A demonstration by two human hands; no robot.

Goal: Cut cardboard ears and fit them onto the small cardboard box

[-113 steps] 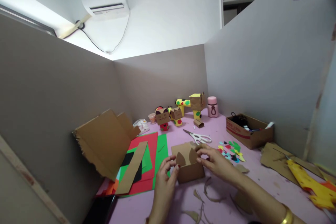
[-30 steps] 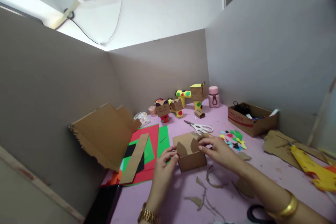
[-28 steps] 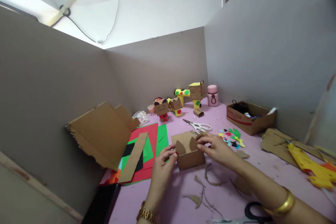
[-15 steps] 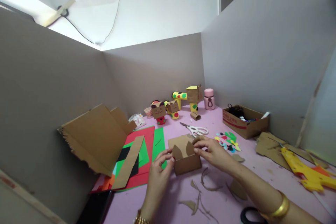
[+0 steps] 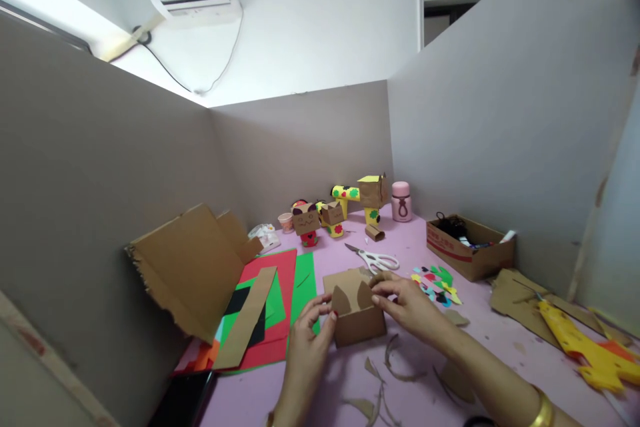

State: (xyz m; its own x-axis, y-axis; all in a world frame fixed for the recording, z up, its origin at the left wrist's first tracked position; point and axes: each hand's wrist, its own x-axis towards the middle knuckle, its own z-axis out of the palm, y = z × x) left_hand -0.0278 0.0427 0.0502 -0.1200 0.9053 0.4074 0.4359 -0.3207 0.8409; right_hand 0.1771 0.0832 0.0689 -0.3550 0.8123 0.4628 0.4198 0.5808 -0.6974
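A small cardboard box sits on the pink tabletop in front of me. Two pointed, ear-shaped cardboard pieces stand side by side against its upper front edge. My left hand pinches the left cardboard ear between thumb and fingers at the box's left corner. On the other side, my right hand has its fingertips closed on the right cardboard ear. Curled cardboard scraps lie just in front of the box. Behind it rest white-handled scissors.
Coloured sheets and a torn cardboard piece lie at left, near a black phone. Decorated cardboard animals and a pink flask stand behind. At right are paper cutouts, a supply box and a yellow glue gun.
The camera view has tilted up slightly, so everything sits a little lower. Both hands keep their holds on the cardboard ears at the box, with barely any movement.
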